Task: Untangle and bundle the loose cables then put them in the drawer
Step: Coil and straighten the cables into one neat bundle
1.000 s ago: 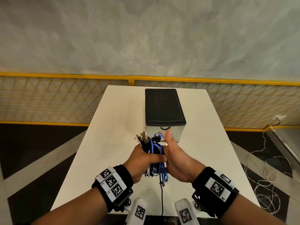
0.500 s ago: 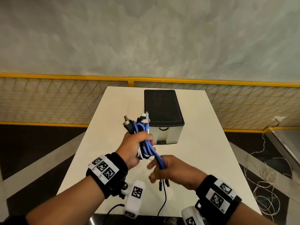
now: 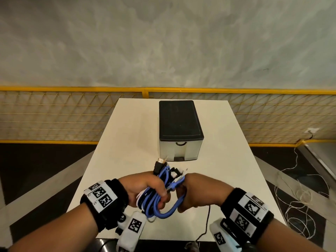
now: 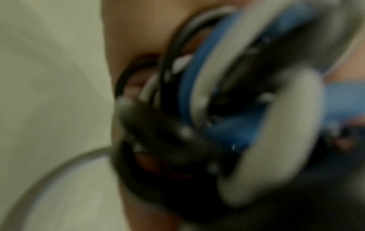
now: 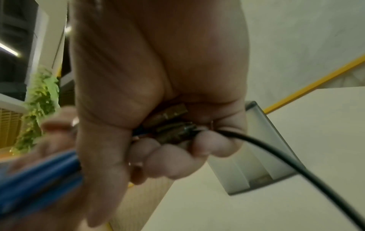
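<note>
Left grip: the left hand has its fingers curled round the cable bundle, a coil of blue, black and white leads held above the near part of the surface.
Right grip: the right hand is closed on the blue cable and on plug ends, which the right wrist view shows pressed into the palm; it touches the bundle's right side.
Bundle axis: long axis runs away from the person, plug ends pointing at the drawer unit.
Key relation: the drawer unit stands straight ahead of both grips; its drawer front faces them and looks closed.
Nearer hand: neither clearly; both are occupied, so one must likely let go to pull the handle.
Room: bare surface lies either side of the unit.
Loose end: a black lead trails off the near edge.
</note>
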